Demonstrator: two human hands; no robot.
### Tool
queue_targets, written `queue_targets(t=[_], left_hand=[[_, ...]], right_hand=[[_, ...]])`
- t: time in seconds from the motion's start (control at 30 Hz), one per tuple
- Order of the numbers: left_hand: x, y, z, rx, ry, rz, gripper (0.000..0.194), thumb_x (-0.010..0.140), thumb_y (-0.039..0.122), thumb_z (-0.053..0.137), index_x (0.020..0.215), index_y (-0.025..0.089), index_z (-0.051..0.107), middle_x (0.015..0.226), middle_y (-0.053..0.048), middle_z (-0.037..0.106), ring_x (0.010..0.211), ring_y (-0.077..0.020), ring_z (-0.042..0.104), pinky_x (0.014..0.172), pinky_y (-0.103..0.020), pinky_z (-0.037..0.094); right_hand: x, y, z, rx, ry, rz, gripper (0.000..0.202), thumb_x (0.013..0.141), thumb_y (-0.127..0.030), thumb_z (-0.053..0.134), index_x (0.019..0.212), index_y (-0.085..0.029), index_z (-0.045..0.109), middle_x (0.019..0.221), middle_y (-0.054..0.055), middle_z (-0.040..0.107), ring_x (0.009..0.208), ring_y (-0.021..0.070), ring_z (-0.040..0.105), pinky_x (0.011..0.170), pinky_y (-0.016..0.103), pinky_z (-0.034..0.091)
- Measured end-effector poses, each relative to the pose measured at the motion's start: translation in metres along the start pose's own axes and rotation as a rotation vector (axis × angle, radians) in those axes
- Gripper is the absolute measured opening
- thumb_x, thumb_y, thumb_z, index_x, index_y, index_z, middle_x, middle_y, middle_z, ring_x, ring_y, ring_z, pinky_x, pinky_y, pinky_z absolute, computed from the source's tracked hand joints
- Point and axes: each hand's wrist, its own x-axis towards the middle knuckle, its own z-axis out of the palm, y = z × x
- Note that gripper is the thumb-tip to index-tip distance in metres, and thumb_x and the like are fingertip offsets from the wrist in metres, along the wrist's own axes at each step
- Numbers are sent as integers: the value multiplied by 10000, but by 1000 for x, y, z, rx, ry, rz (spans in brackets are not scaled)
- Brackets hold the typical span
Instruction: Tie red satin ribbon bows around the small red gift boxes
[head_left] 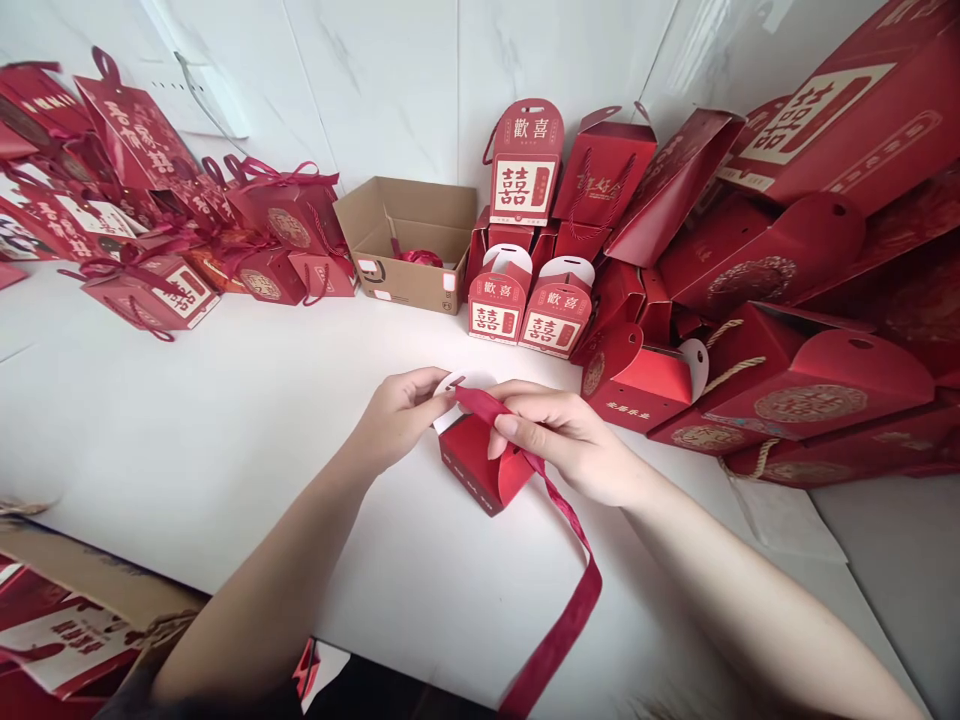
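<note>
A small red gift box with a white-backed top flap stands on the white table in the middle of the view. My left hand pinches the flap and the end of a dark red ribbon at the box's upper left. Above the box's right side, my right hand has the ribbon between thumb and fingers. From there the ribbon hangs down over the table towards the front edge. Part of the box top is hidden behind the ribbon and my right fingers.
An open cardboard box with red ribbon inside stands behind the hands. Finished red gift boxes are piled at the left, others at the right. A carton sits below the table's front left edge.
</note>
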Motion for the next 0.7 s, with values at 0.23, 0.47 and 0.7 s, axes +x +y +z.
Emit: queue_targets(t=[0.23,0.47,0.7], left_hand=[[-1,1,0,9,-13,17,233,830,290,618,1016,189,717,927,-49,729,880,-213,663,761,-309,521],[2,-4,-6,-87,-39,2,269,880,309,492,889,188,732,890,-51,717,831,-203,667,751,-330,548],[3,-5,0,11,-32,-8,399,933,484,453,841,171,682,832,-52,669,743,-171,604,685,-292,506]], right_hand=[[1,11,-2,-38,34,107,345,970,-278,472,697,-180,659,744,-1,577,694,123,513,720,268,402],[2,8,-3,-173,85,118,317,838,-115,451,531,-190,457,723,1,564,686,131,524,646,265,397],[0,9,-2,-268,98,90,319,749,-83,492,488,-180,335,992,23,704,781,145,606,680,275,420]])
